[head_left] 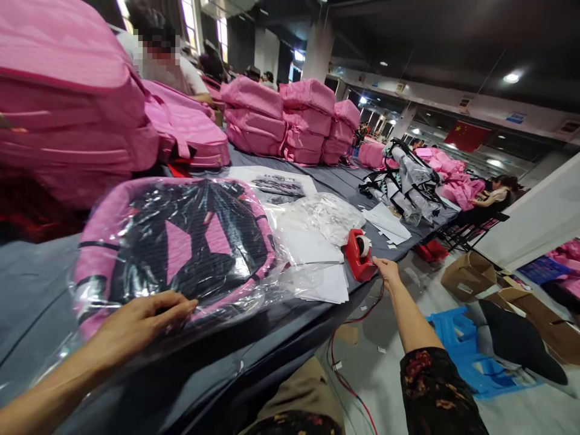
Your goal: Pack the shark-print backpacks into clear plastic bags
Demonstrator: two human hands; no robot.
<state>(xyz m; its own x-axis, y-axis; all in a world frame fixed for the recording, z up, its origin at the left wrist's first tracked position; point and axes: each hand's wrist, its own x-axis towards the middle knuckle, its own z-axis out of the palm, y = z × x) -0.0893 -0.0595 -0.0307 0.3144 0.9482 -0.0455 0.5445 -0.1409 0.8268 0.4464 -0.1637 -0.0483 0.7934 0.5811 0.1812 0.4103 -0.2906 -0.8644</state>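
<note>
Backpack (pixel 181 238) lay bagged in clear plastic (pixel 211 202), apparently still untaped, left hand (pixel 142 317) touching it, grip unclear, right hand (pixel 388 273) pinched closed at a tape dispenser (pixel 356 261).

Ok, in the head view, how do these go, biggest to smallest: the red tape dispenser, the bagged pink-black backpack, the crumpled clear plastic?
Largest: bagged pink-black backpack
Next: crumpled clear plastic
Smallest: red tape dispenser
</note>
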